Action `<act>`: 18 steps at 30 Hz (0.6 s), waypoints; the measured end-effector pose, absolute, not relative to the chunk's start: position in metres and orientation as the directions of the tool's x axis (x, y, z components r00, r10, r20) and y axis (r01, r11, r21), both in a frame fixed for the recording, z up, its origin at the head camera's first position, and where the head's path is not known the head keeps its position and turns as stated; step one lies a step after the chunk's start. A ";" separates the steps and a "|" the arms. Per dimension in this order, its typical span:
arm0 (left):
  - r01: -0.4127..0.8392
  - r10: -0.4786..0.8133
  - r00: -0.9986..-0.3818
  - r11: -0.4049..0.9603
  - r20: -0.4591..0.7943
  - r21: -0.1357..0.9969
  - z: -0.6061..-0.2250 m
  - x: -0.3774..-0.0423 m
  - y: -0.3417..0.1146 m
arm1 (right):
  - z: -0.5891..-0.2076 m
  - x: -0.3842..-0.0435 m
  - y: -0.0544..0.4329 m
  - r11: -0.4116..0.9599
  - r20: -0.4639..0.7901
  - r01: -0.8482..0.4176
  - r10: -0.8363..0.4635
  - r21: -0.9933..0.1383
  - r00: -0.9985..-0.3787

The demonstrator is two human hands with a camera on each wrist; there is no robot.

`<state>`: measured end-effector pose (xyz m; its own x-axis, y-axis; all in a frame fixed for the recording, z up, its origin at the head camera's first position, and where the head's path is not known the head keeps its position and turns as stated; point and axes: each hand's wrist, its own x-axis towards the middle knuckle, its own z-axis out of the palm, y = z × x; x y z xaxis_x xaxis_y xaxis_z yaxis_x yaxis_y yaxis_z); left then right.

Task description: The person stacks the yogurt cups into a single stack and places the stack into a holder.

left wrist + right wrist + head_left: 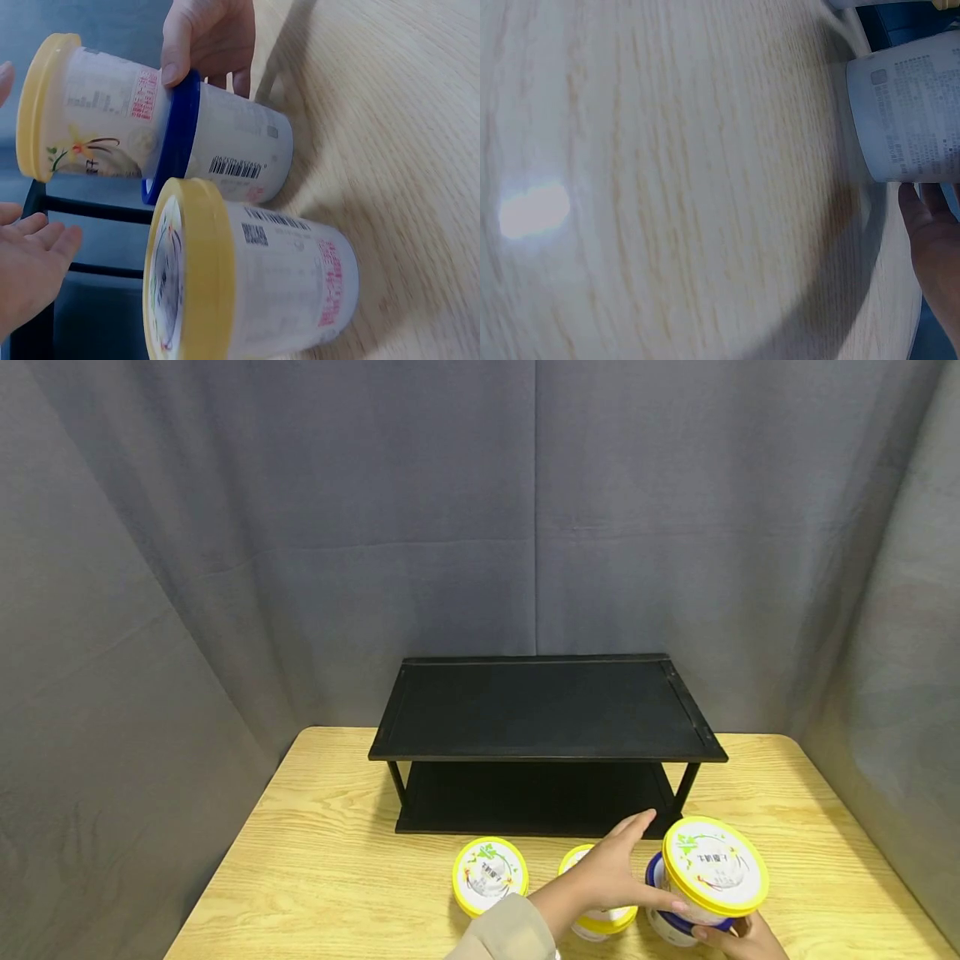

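A grey curtain (375, 485) rises behind a wooden table (322, 860), on which the black shelf (525, 710) stands. All places here are told from that shelf. In front of its right end is the stack: an upper yellow-lidded tub (714, 864) on a blue-lidded tub (244, 146), their shared long axis running roughly upright, lids up. Two more yellow-lidded tubs sit before the shelf's front edge, the middle tub (292, 281) right of centre and partly under the left forearm, the far-left tub (491, 875) a little left of centre. The relation that matters is at the stack. The right hand (214, 34) is the nearer one, on the stack's outer side before the shelf's right end; it grips the blue-lidded tub, thumb at the seam where the upper tub's base meets the blue rim, fingers behind. The left hand (603, 878) is on the inner side, in front of the shelf's right front leg, thumb and fingers spread wide and holding nothing; the upper tub lies just to the right of them, and no contact shows.
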<state>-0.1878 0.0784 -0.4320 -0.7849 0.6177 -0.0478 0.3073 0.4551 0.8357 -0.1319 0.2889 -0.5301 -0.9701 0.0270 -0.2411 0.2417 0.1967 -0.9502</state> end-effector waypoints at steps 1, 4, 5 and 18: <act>0.307 0.618 -0.785 0.451 -0.046 0.838 -0.432 -0.187 0.075 | -0.530 -0.132 0.289 0.201 -0.245 0.247 0.034 -0.948 -0.969; 0.291 0.621 -0.783 0.416 -0.035 0.862 -0.432 -0.185 0.066 | -0.531 -0.134 0.289 0.219 -0.240 0.242 0.036 -0.945 -0.970; 0.283 0.621 -0.783 0.398 -0.029 0.873 -0.433 -0.184 0.063 | -0.531 -0.134 0.289 0.227 -0.239 0.242 0.041 -0.943 -0.970; 0.176 0.581 -0.814 0.265 -0.011 0.948 -0.430 -0.173 0.023 | -0.536 -0.138 0.291 0.252 -0.281 0.283 0.043 -0.926 -0.959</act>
<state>-0.1732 0.0225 -0.4296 -0.8139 0.5808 -0.0110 0.1760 0.2646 0.9482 -0.1377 0.2909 -0.5359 -0.9587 0.0433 -0.2813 0.2829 0.2515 -0.9256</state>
